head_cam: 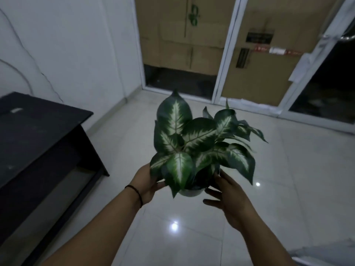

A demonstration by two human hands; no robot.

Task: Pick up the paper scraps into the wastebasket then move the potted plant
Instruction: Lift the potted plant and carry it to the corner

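The potted plant [194, 148] is held in the air over the pale tiled floor [288, 179], in front of the person and roughly centred in the head view. Its pot [191, 191] is light-coloured and mostly covered by the foliage; only the lower near rim shows beneath the leaves. The leaves are dark green with cream-white centres and spread upward and to the right. The left hand [147, 186] presses against the left side of the pot, with the palm turned inward and the thumb along the near edge; its fingers pass behind the leaves, so how far they wrap cannot be told. A dark band [136, 194] sits on the left wrist. The right hand [228, 196] is against the right side of the pot, its fingers [211, 191] spread and curved toward the pot wall, the upper ones reaching up beside the lowest leaves; contact appears likely, but the dim light leaves the exact touch line unclear. Both forearms extend from the bottom of the frame. A dark table [38, 135] stands to the left against the white wall [76, 45], well apart from the plant. Beyond the plant, white-framed glass panels [228, 60] stand with brown cardboard boxes [182, 35] behind them. Two small light reflections mark the glossy floor near the hands.
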